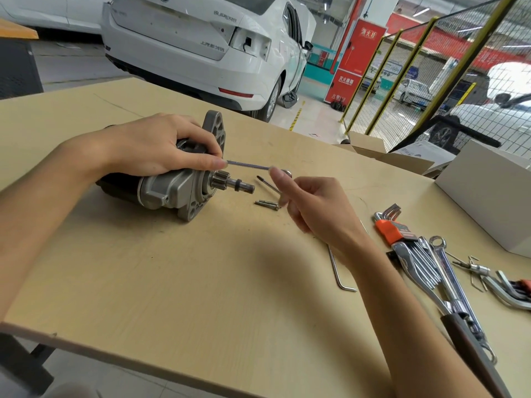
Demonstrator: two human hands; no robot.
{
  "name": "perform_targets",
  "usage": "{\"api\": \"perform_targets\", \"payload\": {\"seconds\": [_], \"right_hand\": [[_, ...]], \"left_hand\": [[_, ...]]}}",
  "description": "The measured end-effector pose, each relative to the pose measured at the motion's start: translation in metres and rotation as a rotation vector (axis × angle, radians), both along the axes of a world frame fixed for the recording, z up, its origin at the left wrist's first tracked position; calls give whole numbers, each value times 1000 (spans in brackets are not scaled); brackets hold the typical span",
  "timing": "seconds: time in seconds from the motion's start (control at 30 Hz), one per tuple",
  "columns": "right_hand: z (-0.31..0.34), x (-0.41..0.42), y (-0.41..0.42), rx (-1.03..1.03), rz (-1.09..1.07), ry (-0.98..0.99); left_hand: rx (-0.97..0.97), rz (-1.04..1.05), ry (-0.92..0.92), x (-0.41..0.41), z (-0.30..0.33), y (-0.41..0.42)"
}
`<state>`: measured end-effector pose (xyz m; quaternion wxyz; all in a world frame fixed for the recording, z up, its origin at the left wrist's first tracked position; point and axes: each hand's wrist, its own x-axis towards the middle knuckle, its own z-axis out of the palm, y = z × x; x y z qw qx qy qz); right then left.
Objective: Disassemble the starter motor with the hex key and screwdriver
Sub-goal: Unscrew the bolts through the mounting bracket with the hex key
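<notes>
Head view: a grey cast-metal starter motor with a black body [172, 188] lies on its side on the pale wooden desk [201, 282], the left hand [149, 145] curled over its top. A long thin steel bolt [248, 165] runs from the left fingertips to the right hand [310, 205], whose fingers pinch its far end. The motor looks heavy and rigid, best steadied by its housing; the bolt is light, slick and could roll.

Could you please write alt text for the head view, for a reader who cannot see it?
A left hand grips a starter motor lying on a wooden table, while the right hand pinches a long thin bolt beside it. Loose bolts and hex keys lie nearby.
</notes>
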<state>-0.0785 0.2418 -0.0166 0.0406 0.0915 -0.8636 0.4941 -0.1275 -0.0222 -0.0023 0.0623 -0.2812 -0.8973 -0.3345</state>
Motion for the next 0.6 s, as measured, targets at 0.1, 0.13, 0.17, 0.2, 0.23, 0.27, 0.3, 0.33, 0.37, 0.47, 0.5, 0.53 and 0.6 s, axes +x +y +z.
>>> {"api": "perform_targets", "payload": {"seconds": [0.1, 0.13, 0.17, 0.2, 0.23, 0.27, 0.3, 0.33, 0.37, 0.47, 0.5, 0.53, 0.6], "right_hand": [[0, -1, 1, -64, 38, -271], [0, -2, 1, -98, 69, -320], [0, -2, 0, -143, 104, -357], [0, -2, 0, -197, 140, -393], [0, -2, -1, -255, 171, -432], [1, -2, -2, -314, 196, -475], [1, -2, -2, -375, 214, -518], [2, -2, -2, -434, 226, -558], [2, -2, -2, -483, 236, -590], [3, -1, -2, -537, 258, -615], [3, -1, -2, -541, 260, -607], [3, -2, -2, -547, 261, -593], [3, -2, -2, -539, 265, -546]], "left_hand": [[-2, -3, -2, -1, 0, 0], [-3, -2, -3, -1, 0, 0], [-4, -2, -3, -1, 0, 0], [-5, -1, -4, -1, 0, -1], [-4, -1, -5, -1, -1, 0], [-2, -1, -7, -1, -1, -1], [-1, -2, -9, -1, -1, -1], [-1, -1, -10, -1, 0, -1], [-3, 0, -10, -1, 0, -1], [-8, -1, -10, -1, 0, -1], [-6, -2, -9, -1, 0, -1], [-5, -2, -8, 0, 0, -1], [-6, -4, -4, 0, 0, 0]]}}
